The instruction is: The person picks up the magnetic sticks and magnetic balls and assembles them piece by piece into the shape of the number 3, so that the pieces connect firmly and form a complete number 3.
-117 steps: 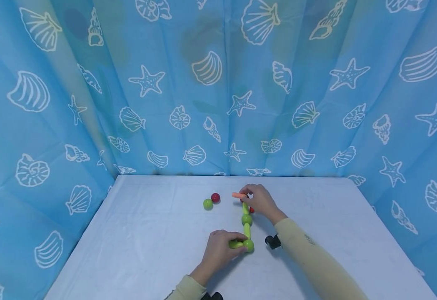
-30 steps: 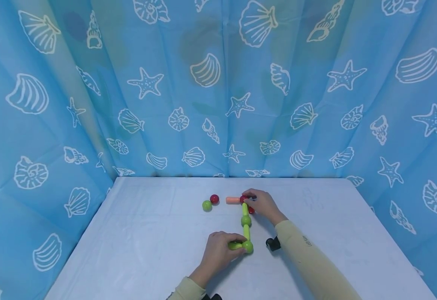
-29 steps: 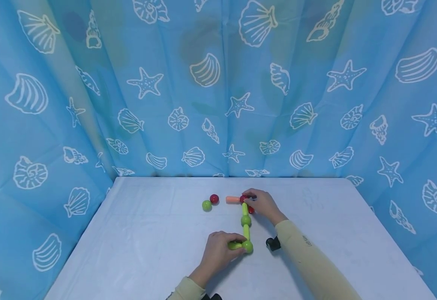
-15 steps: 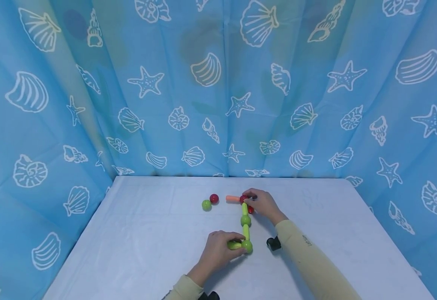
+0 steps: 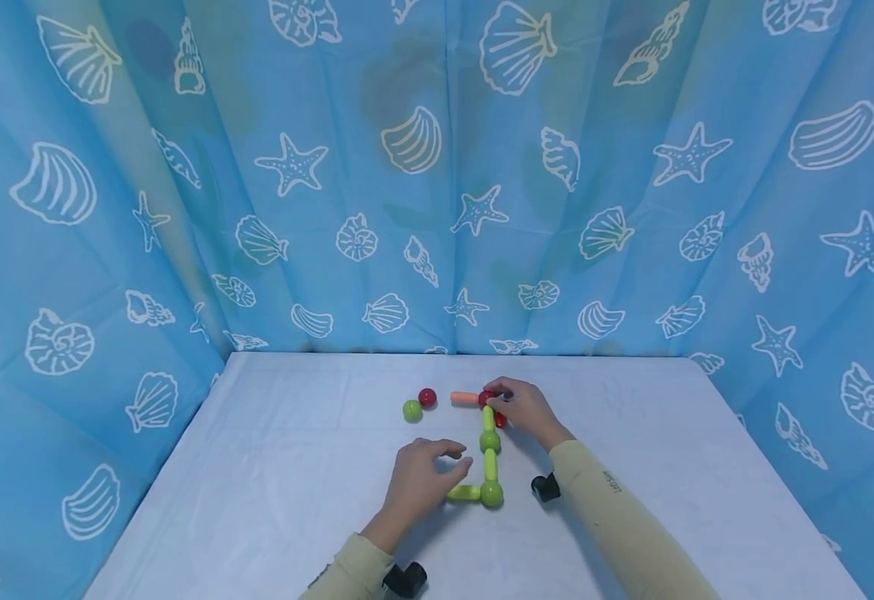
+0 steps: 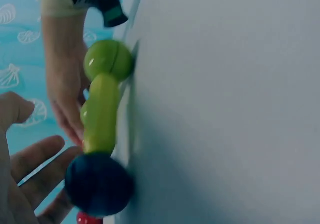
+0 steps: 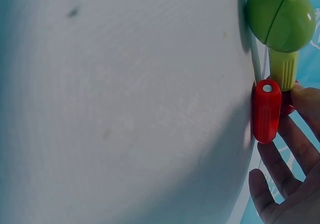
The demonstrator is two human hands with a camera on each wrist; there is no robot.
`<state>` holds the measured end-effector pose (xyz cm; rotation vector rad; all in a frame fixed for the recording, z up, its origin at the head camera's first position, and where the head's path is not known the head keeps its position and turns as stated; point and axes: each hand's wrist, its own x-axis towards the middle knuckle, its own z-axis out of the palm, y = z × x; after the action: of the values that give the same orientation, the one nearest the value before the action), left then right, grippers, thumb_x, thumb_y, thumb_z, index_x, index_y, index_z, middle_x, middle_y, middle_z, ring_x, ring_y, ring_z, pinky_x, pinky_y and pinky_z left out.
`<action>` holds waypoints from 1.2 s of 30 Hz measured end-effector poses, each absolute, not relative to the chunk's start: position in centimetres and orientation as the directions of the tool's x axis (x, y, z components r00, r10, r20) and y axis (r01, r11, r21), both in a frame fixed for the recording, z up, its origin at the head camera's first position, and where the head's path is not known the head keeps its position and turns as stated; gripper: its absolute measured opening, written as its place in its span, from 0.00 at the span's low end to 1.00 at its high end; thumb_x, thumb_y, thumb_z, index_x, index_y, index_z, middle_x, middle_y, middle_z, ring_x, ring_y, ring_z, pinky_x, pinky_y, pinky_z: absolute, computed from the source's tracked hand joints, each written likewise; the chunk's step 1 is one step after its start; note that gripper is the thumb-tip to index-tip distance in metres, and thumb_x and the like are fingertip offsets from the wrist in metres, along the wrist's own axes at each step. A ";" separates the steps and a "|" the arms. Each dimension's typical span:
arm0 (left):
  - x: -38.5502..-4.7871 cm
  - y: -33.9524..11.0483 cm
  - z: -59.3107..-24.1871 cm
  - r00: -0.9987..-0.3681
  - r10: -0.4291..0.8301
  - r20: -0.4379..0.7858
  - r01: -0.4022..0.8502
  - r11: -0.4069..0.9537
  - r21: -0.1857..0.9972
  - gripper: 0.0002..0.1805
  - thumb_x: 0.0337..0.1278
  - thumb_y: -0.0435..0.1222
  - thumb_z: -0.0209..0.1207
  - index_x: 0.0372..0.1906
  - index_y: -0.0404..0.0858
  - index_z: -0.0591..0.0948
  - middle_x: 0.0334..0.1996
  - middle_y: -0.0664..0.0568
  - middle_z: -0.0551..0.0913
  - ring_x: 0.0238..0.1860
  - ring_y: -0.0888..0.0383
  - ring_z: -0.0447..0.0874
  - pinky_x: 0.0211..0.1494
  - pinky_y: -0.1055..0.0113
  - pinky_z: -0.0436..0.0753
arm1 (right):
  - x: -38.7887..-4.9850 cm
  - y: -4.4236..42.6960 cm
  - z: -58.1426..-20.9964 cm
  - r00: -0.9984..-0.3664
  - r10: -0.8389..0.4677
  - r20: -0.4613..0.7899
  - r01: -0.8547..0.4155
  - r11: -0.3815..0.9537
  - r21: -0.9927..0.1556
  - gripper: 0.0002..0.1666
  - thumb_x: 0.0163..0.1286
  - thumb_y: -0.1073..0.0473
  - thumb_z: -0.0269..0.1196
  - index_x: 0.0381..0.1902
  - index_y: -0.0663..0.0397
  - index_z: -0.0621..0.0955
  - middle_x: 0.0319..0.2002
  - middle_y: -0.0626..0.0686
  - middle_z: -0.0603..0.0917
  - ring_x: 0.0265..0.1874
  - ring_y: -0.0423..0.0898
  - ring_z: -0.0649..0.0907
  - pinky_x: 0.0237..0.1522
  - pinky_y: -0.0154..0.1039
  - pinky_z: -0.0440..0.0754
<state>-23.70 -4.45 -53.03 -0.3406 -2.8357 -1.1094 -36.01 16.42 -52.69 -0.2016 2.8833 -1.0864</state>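
Red ball point(image 5: 485, 400) pinched by right hand point(image 5: 526, 412); left hand point(image 5: 414, 478) loosely spread, empty, near green rod point(image 5: 466, 493). Probably best: steady ball, align orange rod point(image 5: 464, 398) straight.

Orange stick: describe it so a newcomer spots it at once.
On the white table, toward its far edge, find the right hand pinching a red ball. The orange stick points left from that ball. Unlike the nearby green stick and red stick, it alone is orange.

Glossy plastic balls point(image 7: 281, 20) — smooth, ribbed yellow-green rod point(image 7: 283, 70), shiny red rod point(image 7: 266, 113), matt cloth curtain point(image 5: 377, 196)
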 end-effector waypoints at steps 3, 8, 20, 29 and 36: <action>-24.3 -5.1 -52.5 -0.970 0.132 0.205 0.236 0.722 0.650 0.16 0.65 0.51 0.64 0.50 0.50 0.88 0.43 0.64 0.88 0.52 0.56 0.81 0.61 0.48 0.76 | -36.0 16.4 -52.8 -0.992 -0.127 -0.015 -0.086 0.745 -0.661 0.15 0.72 0.56 0.67 0.56 0.44 0.84 0.53 0.51 0.85 0.54 0.51 0.80 0.58 0.48 0.82; -25.5 -6.0 -52.1 -0.960 0.057 0.274 0.222 0.750 0.623 0.14 0.62 0.47 0.68 0.50 0.48 0.88 0.44 0.59 0.88 0.53 0.54 0.81 0.60 0.50 0.78 | -36.0 16.4 -52.8 -0.993 -0.116 -0.021 -0.073 0.749 -0.658 0.16 0.72 0.57 0.67 0.56 0.44 0.84 0.53 0.52 0.84 0.54 0.51 0.80 0.57 0.48 0.82; -28.5 -6.5 -51.9 -0.922 0.010 0.388 0.229 0.821 0.522 0.21 0.58 0.45 0.71 0.54 0.41 0.85 0.55 0.48 0.85 0.60 0.46 0.77 0.62 0.44 0.75 | -35.8 16.3 -52.6 -0.994 -0.105 -0.032 -0.057 0.739 -0.671 0.17 0.71 0.57 0.67 0.57 0.45 0.84 0.53 0.51 0.84 0.54 0.51 0.80 0.58 0.48 0.82; -30.9 -6.3 -52.4 -0.949 -0.041 0.312 0.133 0.846 0.516 0.23 0.57 0.45 0.72 0.57 0.42 0.83 0.57 0.47 0.82 0.60 0.46 0.77 0.63 0.46 0.75 | -35.5 16.3 -52.5 -0.995 -0.102 -0.016 -0.065 0.734 -0.677 0.17 0.71 0.58 0.67 0.57 0.44 0.84 0.53 0.51 0.84 0.53 0.51 0.80 0.56 0.47 0.82; -32.1 -6.4 -52.8 -0.959 -0.077 0.273 0.074 0.861 0.504 0.24 0.58 0.45 0.71 0.59 0.44 0.83 0.59 0.44 0.81 0.60 0.44 0.78 0.63 0.45 0.74 | -35.5 16.3 -52.6 -0.994 -0.105 -0.014 -0.068 0.727 -0.683 0.17 0.71 0.57 0.68 0.57 0.44 0.84 0.51 0.50 0.84 0.50 0.50 0.80 0.53 0.44 0.83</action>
<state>-32.08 -6.43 -52.78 0.0019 -2.7509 -0.7614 -35.49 16.26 -52.58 -0.1438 2.8713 -1.1324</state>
